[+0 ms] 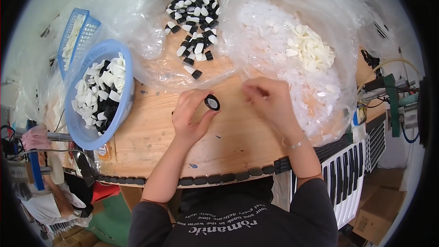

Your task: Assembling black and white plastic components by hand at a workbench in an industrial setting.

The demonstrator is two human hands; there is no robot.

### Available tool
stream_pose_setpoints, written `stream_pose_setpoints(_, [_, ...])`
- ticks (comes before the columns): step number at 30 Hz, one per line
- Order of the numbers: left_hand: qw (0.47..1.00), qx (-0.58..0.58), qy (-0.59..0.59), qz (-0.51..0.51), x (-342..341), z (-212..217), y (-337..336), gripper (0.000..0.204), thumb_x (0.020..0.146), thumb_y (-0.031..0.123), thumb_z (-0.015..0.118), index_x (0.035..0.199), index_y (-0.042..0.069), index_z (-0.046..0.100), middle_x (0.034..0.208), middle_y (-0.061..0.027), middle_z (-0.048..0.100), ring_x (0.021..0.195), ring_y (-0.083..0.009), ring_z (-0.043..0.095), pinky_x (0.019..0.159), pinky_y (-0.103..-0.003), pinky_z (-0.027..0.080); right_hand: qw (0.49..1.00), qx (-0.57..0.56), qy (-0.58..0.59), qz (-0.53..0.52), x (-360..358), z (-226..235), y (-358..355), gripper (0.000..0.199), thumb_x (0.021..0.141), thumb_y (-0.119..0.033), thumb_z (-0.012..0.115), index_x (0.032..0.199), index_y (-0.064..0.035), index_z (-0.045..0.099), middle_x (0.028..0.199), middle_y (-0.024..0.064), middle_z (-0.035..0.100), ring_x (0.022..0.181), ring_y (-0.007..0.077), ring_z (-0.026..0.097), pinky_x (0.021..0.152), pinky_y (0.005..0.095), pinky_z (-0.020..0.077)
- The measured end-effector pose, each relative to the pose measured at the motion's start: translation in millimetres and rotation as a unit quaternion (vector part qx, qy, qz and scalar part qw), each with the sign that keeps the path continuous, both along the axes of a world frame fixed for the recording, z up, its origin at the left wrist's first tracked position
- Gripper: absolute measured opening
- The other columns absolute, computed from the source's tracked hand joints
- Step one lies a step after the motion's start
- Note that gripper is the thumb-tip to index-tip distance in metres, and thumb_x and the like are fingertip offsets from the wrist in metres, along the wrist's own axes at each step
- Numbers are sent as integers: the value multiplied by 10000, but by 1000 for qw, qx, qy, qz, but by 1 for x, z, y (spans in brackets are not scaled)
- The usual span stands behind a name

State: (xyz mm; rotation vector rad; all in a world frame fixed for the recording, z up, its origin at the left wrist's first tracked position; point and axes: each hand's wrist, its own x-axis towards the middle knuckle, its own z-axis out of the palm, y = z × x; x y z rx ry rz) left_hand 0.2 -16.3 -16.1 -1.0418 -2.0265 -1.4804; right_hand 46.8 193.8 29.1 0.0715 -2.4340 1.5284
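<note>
Black and oval, a small cap sits pinched between the thumb and fingers of the left hand, held just above the wooden table. The right hand hovers close beside it, fingers curled together; whether they hold anything I cannot tell. Behind the hands, a clear plastic sheet carries a heap of black-and-white pieces, and a clear bag to the right holds white pieces. A blue basin of mixed pieces stands at the left, with a blue basket behind it.
</note>
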Motion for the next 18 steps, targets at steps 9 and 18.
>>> stream_pose_setpoints(9, [996, -32, 49, 64, 2, -2, 8, 479, 638, -43, 773, 1088, -3, 614, 1004, -133, 661, 898, -278, 611, 791, -344, 491, 997, -66, 43, -2, 12, 1, -34, 66, 829, 9, 675, 891, 23, 658, 766, 61, 684, 649, 130, 672, 586, 222, 541])
stream_pose_setpoints(18, [994, -55, 67, 62, 1, -4, 11, 463, 633, -42, 772, 1068, -7, 618, 1000, -136, 659, 887, -289, 612, 781, -352, 494, 993, 58, 103, 9, 11, -7, -27, 114, 795, -60, 734, 853, -4, 653, 704, 79, 666, 572, 117, 647, 513, 226, 489])
